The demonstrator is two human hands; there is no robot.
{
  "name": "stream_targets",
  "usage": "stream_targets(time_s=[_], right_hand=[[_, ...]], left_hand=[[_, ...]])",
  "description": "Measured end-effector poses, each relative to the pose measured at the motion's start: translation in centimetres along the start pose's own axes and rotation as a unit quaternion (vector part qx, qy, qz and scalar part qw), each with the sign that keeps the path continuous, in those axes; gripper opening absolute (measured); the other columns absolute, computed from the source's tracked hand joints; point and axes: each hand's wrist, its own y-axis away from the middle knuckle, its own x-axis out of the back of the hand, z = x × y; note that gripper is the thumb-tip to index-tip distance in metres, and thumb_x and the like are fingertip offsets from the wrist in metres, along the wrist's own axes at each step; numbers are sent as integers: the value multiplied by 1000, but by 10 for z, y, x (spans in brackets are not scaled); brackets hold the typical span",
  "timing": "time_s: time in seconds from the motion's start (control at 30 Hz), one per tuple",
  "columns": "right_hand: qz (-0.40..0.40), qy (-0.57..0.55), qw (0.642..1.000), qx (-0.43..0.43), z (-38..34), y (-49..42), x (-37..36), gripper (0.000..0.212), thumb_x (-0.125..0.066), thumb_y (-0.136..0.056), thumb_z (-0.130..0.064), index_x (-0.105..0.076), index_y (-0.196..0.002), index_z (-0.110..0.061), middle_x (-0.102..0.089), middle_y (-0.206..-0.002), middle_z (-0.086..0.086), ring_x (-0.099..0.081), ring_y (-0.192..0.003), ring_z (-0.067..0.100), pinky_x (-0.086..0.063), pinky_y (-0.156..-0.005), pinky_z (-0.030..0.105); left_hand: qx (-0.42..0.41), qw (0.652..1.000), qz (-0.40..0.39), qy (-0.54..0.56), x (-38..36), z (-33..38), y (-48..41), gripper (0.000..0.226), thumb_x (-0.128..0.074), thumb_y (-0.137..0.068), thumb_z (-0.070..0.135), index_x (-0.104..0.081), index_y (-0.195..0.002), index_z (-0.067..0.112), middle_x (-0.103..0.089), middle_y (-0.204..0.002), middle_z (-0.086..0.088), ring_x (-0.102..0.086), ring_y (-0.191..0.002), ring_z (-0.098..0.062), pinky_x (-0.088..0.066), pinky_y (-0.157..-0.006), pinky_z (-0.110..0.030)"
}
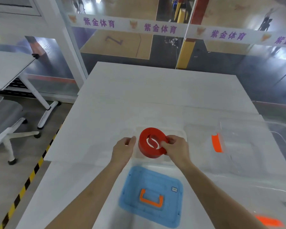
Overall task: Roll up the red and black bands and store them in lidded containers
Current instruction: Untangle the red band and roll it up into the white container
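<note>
A rolled-up red band (pixel 151 144) is held over a small clear container (pixel 178 134) at the middle of the white table. My right hand (pixel 173 147) pinches the roll's right side, thumb inside the coil. My left hand (pixel 124 147) grips the container's left wall just beside the roll. A blue lid with an orange handle (pixel 151 195) lies flat on the table in front of me. No black band is in view.
A large clear storage bin (pixel 248 146) with an orange latch (pixel 216 144) stands to the right, and another orange latch (pixel 269 221) shows at the bottom right. A grey chair (pixel 5 123) and a second table (pixel 8 68) are on the left, past yellow-black floor tape.
</note>
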Motion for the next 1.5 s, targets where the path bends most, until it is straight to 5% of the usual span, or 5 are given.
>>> stream_targets(time_s=[0.2, 0.5, 0.73, 0.93, 1.5], right_hand=[[-6, 32, 998, -51, 18, -50, -21, 14, -78, -81, -14, -76, -78, -27, -80, -74, 3, -79, -69, 25, -68, -69, 44], [-60, 135, 987, -64, 54, -105, -63, 4, -74, -73, -19, -78, -73, -17, -73, -59, 4, -75, -60, 25, -67, -67, 40], [-79, 140, 982, -96, 77, -123, -88, 10, -68, -60, -24, -66, -59, -15, -64, -57, 3, -55, -55, 20, -42, -52, 26], [-63, 124, 985, -104, 97, -134, -106, 13, -71, -83, -10, -78, -94, -11, -72, -85, 5, -63, -77, 21, -49, -69, 31], [-97, 168, 976, -98, 104, -149, -109, 15, -77, -84, -17, -79, -99, -12, -78, -94, 9, -66, -80, 22, -53, -73, 32]], left_hand=[[-97, 978, -4, -186, -25, -34, -58, 52, -41, -111, 29, -33, -161, 16, -34, -167, -9, -35, -154, -26, -31, -123, -36], [-114, 941, -55, -314, -56, -65, -90, 67, -20, -110, 48, 8, -166, 22, -1, -177, -2, -16, -161, -25, -30, -127, -42], [-137, 922, -36, -360, -66, -72, -94, 69, -19, -109, 51, 10, -165, 22, -3, -177, -2, -19, -161, -25, -41, -120, -45], [-135, 911, -28, -389, -65, -71, -93, 68, -21, -109, 50, 9, -165, 24, -10, -176, 2, -28, -158, -24, -54, -106, -45], [-118, 908, -5, -403, -69, -69, -90, 69, -22, -109, 51, 10, -165, 26, -9, -176, 4, -27, -158, -22, -57, -98, -45]])
